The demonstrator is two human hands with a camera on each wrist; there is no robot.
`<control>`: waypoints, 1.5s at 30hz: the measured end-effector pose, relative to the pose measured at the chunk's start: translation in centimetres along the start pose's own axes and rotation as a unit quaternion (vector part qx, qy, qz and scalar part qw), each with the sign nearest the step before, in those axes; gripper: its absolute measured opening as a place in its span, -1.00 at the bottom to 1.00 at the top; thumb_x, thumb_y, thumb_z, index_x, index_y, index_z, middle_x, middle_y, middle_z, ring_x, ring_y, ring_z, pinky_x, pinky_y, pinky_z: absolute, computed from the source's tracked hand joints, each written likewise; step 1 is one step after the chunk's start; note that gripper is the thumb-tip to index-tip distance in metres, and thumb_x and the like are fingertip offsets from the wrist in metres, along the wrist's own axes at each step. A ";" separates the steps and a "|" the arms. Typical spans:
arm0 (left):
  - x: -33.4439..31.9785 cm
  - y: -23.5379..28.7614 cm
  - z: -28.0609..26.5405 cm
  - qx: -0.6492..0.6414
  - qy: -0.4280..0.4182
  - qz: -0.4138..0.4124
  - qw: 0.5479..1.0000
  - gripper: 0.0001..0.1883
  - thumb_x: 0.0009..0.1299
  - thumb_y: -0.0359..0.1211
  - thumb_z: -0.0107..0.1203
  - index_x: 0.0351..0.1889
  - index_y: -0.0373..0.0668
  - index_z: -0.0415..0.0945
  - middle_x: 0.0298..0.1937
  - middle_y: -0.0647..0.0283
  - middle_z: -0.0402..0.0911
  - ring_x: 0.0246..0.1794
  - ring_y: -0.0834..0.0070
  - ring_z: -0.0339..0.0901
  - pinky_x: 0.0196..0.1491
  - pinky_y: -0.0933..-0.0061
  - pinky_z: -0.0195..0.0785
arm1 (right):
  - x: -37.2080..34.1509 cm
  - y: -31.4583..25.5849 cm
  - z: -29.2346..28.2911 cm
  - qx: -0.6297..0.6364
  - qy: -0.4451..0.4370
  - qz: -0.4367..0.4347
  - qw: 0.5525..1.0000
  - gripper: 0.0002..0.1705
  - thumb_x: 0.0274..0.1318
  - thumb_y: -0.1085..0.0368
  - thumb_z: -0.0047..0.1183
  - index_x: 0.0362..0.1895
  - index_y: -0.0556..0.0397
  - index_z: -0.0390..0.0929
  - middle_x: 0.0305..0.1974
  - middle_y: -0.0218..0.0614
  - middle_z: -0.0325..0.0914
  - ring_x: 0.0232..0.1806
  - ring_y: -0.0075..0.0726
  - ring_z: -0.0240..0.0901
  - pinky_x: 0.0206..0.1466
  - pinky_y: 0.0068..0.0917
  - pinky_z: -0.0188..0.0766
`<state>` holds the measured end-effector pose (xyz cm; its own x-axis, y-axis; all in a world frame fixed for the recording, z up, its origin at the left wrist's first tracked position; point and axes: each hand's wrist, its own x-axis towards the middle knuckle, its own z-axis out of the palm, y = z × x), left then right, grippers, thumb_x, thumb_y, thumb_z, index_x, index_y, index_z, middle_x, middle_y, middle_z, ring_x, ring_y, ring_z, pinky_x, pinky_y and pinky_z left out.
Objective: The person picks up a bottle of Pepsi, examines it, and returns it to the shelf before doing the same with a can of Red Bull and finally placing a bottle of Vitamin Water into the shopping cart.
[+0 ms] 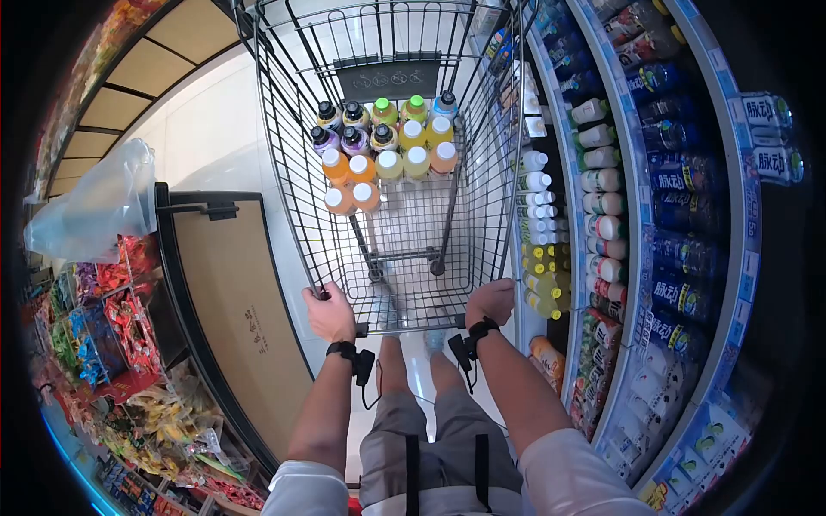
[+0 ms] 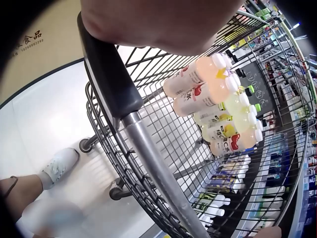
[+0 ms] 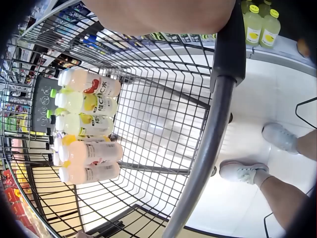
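A wire shopping cart (image 1: 404, 224) stands in front of me. My left hand (image 1: 331, 314) grips the left end of its handle, and in the left wrist view that hand covers the top of the black handle grip (image 2: 110, 74). At the handle's right end my right hand (image 1: 492, 301) holds the other black grip (image 3: 231, 49). A bare metal bar (image 2: 158, 173) runs between the grips. Several drink bottles (image 1: 366, 196) stand upright in rows at the cart's far end, with white, green, blue and black caps. The near basket floor shows bare wire mesh (image 1: 413, 219).
Shelves of bottled drinks (image 1: 680, 181) line the right side, close to the cart. On the left are a tan display panel (image 1: 241, 292), bagged snacks (image 1: 138, 318) and a clear plastic bag (image 1: 95, 206). White floor tiles (image 1: 211, 112) show ahead on the left. My shoes (image 3: 242, 171) are behind the cart.
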<state>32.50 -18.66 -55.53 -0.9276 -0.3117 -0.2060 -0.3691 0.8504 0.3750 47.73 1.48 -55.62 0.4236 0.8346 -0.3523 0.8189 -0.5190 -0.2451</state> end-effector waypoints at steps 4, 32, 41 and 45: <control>-1.7 -3.2 -0.2 -0.003 0.001 0.003 1.000 -0.68 0.39 -0.09 0.08 -0.18 -0.17 0.46 -0.31 0.05 0.73 -0.25 -0.04 0.67 -0.15 -0.04 0.43 | -0.4 3.4 -0.6 -0.002 0.006 0.000 1.000 -0.27 0.46 -0.03 -0.60 -0.10 0.17 0.63 -0.05 0.18 0.66 0.01 0.46 0.56 0.15 0.25 0.44; -11.6 -15.2 -2.9 0.027 -0.010 0.013 0.999 -0.69 0.40 -0.08 0.13 -0.22 -0.13 0.45 -0.37 0.15 0.73 -0.33 0.02 0.68 -0.23 -0.02 0.45 | -1.5 20.3 -4.0 -0.002 0.010 0.045 0.999 -0.33 0.45 -0.03 -0.56 -0.18 0.10 0.61 -0.11 0.14 0.67 -0.02 0.48 0.54 0.09 0.28 0.42; -12.0 -14.2 -3.9 0.028 -0.032 0.001 0.999 -0.67 0.39 -0.09 0.11 -0.25 -0.19 0.46 -0.38 0.11 0.68 -0.31 0.07 0.65 -0.13 0.03 0.44 | -1.6 21.2 -3.7 0.015 0.019 0.002 1.000 -0.32 0.44 -0.02 -0.58 -0.17 0.11 0.61 -0.09 0.11 0.67 -0.04 0.46 0.55 0.07 0.25 0.46; -12.2 -15.6 -3.3 0.030 -0.010 0.037 0.999 -0.72 0.39 -0.10 0.09 -0.24 -0.10 0.41 -0.43 0.19 0.69 -0.37 0.04 0.65 -0.27 -0.04 0.40 | -2.1 20.5 -4.6 0.008 0.029 0.011 0.999 -0.33 0.44 -0.01 -0.57 -0.18 0.11 0.63 -0.12 0.10 0.68 -0.09 0.44 0.57 0.01 0.26 0.49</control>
<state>49.35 -29.55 -55.88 -0.9506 -0.2393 -0.1978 -0.2950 0.8948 0.3352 65.42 -10.10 -55.71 0.4635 0.8317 -0.3056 0.8026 -0.5402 -0.2531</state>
